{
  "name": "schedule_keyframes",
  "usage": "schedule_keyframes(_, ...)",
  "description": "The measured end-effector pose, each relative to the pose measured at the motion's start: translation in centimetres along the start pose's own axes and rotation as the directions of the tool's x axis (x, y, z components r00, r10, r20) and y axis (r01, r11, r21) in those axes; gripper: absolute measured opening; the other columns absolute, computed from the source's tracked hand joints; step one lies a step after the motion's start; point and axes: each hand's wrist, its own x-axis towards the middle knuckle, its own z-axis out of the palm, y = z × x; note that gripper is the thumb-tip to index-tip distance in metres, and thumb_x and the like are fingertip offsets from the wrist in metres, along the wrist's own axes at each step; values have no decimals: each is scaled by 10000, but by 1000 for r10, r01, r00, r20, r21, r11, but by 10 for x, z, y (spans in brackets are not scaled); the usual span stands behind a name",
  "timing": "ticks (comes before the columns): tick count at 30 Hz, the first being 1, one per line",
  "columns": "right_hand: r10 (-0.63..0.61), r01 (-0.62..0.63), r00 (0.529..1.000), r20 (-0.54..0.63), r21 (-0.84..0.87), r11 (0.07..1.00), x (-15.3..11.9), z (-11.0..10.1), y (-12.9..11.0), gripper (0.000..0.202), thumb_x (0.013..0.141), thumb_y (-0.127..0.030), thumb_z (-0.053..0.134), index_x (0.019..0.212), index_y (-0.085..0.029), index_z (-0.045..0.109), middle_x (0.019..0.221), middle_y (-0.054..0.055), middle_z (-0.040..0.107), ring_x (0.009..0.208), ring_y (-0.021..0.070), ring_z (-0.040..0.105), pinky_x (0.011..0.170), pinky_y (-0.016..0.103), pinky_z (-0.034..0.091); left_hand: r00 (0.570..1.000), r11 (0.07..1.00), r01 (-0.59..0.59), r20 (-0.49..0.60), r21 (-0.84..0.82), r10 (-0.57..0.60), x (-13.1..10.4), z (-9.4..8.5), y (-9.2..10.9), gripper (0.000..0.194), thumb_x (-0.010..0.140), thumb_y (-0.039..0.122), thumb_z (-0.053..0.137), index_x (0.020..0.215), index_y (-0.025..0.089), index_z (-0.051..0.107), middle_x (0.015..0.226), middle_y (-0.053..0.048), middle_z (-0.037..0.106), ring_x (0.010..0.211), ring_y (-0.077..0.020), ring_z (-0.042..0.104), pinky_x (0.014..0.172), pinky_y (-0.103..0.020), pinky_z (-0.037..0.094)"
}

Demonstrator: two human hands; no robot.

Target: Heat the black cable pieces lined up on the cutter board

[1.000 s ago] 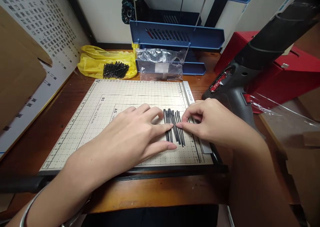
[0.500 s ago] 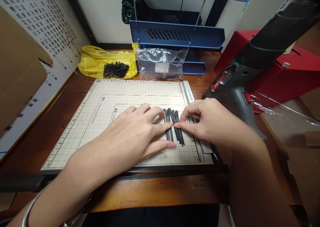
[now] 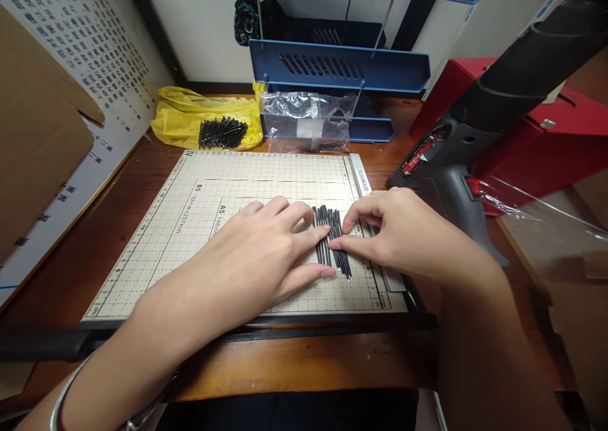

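Note:
Several short black wires (image 3: 339, 254) with silvery bare ends lie side by side on the cream, grid-marked bed of a paper trimmer (image 3: 156, 241). They form two groups with a narrow gap toward their near ends. My left hand (image 3: 256, 247) rests to their left, fingers apart, its index fingertip on top of the wires and its thumb by their near ends. From the other side, my right hand (image 3: 399, 228) has its thumb on the right-hand group and its bent index finger against that group's outer edge, in a loose pinch.
Behind the trimmer, a yellow plastic bag (image 3: 183, 118) bears a pile of black wires (image 3: 223, 132). Beside it lies a clear bag (image 3: 308, 124), below a blue rack (image 3: 339, 64). A grey-and-black power tool (image 3: 441, 165) and a red box (image 3: 565, 124) stand right; cardboard (image 3: 38, 95) stands left.
My left index fingertip and right thumb, touching before, are now slightly apart, the thumb a little nearer me. The wires have barely shifted. The whole view has moved slightly.

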Motion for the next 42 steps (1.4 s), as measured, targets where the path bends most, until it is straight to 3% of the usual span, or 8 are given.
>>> schedule_keyframes(13,42,-42,999,0,-8,999,0,-2,-2,279,741,-508,783,736,-231,747,565,-22,500,548,89,379,532,254,279,1000,1000,-9,11,16,9,-1,1,-1,389,1049,516,498,1237,255,717,1185,-108,622,1022,-286,585,845,-432,494)
schedule_keyframes(17,17,-17,1000,-1,-6,1000,-1,-1,-2,293,775,-511,753,755,-218,760,560,-11,509,554,95,398,550,261,274,1000,1000,-8,-24,25,9,1,3,0,442,1043,533,506,1332,243,671,1213,-115,630,1031,-290,594,839,-431,506)
schedule_keyframes(20,-26,26,1000,-10,-14,1000,-2,-1,-1,251,842,-436,677,755,-221,772,559,-3,519,556,92,415,570,263,282,1000,999,-6,-22,47,7,2,5,0,470,1040,547,500,1376,252,646,1219,-116,628,1040,-306,594,842,-458,514)
schedule_keyframes(25,-30,30,999,-16,-25,999,-2,-1,-1,182,836,-333,639,766,-244,781,562,-10,522,562,88,428,575,258,289,1000,999,-28,-2,15,28,0,4,-1,465,1052,574,444,1337,289,677,1234,-101,609,1047,-301,587,867,-474,518)
schedule_keyframes(36,-22,22,1000,-21,-21,1000,-2,0,-1,209,847,-378,633,746,-261,773,561,-16,512,562,86,416,560,253,283,1000,999,-15,-28,-28,14,1,4,-3,414,1055,503,492,1260,228,724,1193,-116,635,1022,-286,615,857,-448,517)
schedule_keyframes(42,3,-4,1000,-6,-19,1000,-1,0,-4,261,826,-485,678,743,-256,772,512,-31,490,519,76,379,539,250,270,997,999,-35,-70,-31,33,0,5,-3,395,1060,479,498,1231,209,731,1168,-108,657,1010,-275,628,853,-432,526)
